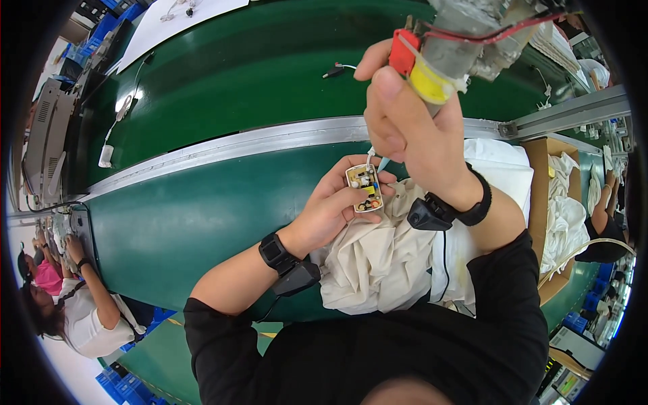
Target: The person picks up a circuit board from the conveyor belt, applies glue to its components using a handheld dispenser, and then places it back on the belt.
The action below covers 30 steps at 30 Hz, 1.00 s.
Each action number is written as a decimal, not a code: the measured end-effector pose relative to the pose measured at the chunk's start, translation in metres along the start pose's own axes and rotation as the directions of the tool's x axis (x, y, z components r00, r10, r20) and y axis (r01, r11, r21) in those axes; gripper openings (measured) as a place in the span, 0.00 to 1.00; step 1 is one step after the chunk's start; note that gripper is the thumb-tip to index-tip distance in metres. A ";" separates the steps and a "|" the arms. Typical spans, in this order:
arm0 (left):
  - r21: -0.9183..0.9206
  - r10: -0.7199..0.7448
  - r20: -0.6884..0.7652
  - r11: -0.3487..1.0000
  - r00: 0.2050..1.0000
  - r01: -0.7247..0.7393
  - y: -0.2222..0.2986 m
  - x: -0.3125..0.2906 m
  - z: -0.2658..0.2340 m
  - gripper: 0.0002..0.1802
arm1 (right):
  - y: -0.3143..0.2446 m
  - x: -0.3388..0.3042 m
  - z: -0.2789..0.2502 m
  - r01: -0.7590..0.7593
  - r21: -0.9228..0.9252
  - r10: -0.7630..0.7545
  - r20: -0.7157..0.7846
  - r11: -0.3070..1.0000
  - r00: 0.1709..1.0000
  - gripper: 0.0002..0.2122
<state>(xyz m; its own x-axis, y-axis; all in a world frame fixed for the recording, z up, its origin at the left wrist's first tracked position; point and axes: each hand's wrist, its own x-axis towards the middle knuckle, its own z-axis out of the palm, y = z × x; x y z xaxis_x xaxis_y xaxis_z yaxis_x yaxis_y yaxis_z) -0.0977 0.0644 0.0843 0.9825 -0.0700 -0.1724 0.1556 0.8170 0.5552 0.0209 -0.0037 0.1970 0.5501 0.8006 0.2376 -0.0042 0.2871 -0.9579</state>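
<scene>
Two hands are engaged: the circuit board (364, 187) is pinched upright by the left hand (331, 206), just below the tool (432, 74) gripped by the right hand (412, 128).

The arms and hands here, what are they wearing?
Both arms wear black sleeves pushed up past the forearms. The left hand and right hand are bare. Each wrist has a black band with a chunky black box, a thin black cable trailing off.

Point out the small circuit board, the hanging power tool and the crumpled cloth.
small circuit board (364, 187), head view, middle of its component face.
hanging power tool (442, 57), head view, grey body above the yellow band.
crumpled cloth (374, 263), head view, middle of its folds.
</scene>
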 end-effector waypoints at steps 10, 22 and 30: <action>0.032 -0.010 -0.010 0.999 1.000 0.010 0.000 -0.002 0.005 0.24 | 0.003 0.000 -0.001 0.012 -0.019 -0.012 0.009 1.000 1.000 0.11; -0.137 0.041 -0.093 0.989 0.995 -0.054 0.002 -0.004 -0.005 0.21 | 0.006 -0.010 0.008 0.006 0.024 -0.009 0.139 1.000 0.990 0.12; -0.170 0.070 -0.058 0.982 0.996 -0.079 0.003 -0.005 -0.008 0.22 | 0.008 -0.010 0.011 -0.009 0.045 0.003 0.124 0.999 0.992 0.12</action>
<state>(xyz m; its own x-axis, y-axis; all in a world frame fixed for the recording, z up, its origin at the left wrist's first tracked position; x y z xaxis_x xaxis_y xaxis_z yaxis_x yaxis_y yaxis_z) -0.1026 0.0719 0.0807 0.9835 0.0206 -0.1796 0.0578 0.9054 0.4207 0.0058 -0.0039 0.1889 0.4427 0.8604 0.2526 -0.0466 0.3034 -0.9517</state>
